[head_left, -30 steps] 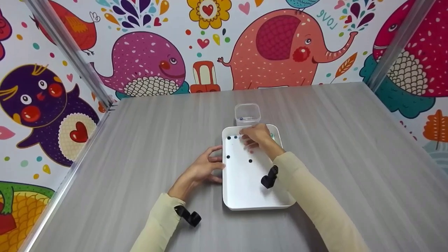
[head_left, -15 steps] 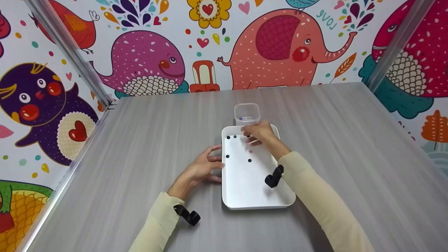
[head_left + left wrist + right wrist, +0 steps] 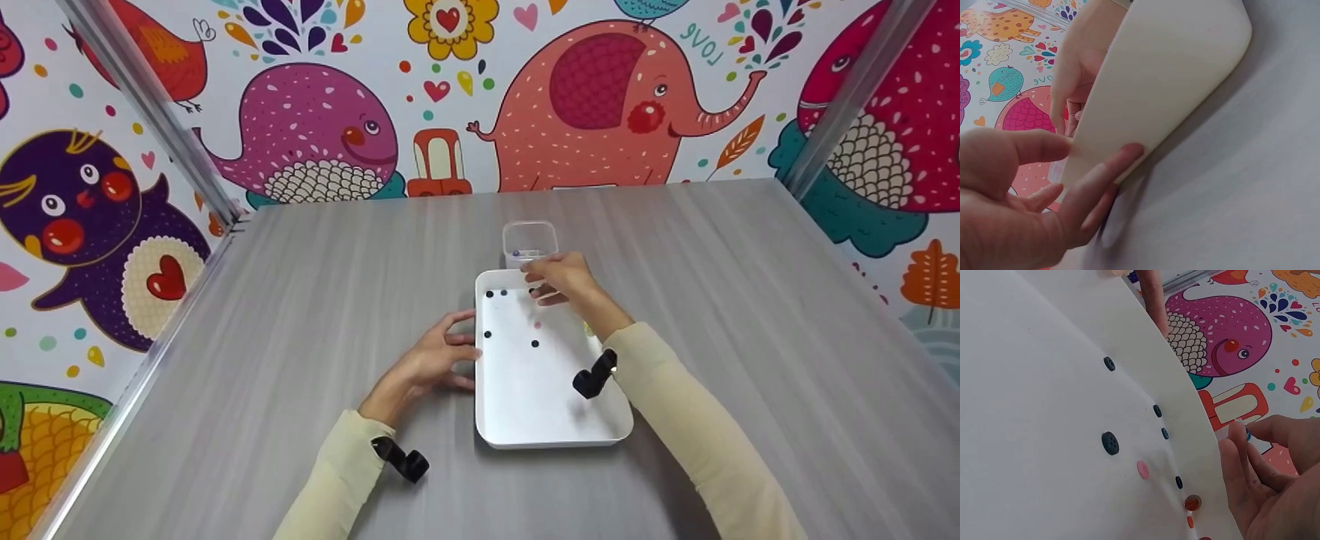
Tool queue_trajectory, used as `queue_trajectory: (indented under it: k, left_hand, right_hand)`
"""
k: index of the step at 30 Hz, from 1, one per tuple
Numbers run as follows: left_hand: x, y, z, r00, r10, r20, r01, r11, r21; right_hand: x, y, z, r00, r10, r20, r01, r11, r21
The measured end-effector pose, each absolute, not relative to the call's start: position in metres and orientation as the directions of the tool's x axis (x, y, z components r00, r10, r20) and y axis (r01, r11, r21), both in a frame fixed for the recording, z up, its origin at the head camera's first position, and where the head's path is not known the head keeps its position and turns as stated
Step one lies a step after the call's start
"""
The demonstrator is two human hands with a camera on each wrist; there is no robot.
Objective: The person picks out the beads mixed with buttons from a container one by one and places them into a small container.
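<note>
My left hand (image 3: 431,360) rests against the left side of a white tray (image 3: 551,405). In the left wrist view its fingers (image 3: 1123,157) touch the outer wall and rim, fairly straight. My right hand (image 3: 566,277) is over the tray's far end, beside a clear plastic box (image 3: 530,238). Thumb and finger pinch a small blue button-like piece (image 3: 1248,434), mostly hidden by the fingertips. Inside the tray lie several dark buttons (image 3: 1110,443), a pink button (image 3: 1143,469), a brownish round piece (image 3: 1193,503) and an orange piece (image 3: 1190,521).
The clear box stands right behind the tray and has a few small pieces in its bottom. All this is on a grey wood-grain table (image 3: 360,285). Printed cartoon panels (image 3: 315,135) and metal posts (image 3: 150,112) border the table.
My right hand has moved a little right and toward the far rim, uncovering a dark button. My left hand and the tray have stayed in place.
</note>
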State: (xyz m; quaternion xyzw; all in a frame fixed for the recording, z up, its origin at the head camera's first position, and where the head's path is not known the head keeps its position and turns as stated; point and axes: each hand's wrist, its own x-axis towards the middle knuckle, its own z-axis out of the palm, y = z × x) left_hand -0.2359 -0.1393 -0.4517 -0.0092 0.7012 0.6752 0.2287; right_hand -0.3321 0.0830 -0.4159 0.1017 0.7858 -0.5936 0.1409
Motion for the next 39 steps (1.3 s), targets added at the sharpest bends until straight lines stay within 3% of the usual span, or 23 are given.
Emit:
queue_trajectory:
  k: [39]
  left_hand:
    - [-0.236, -0.140, -0.451, -0.894, 0.303, -0.329, -0.320, 0.082, 0.944]
  right_hand:
    - [-0.343, 0.093, -0.410, -0.974, 0.043, -0.224, 0.228, 0.248, -0.942]
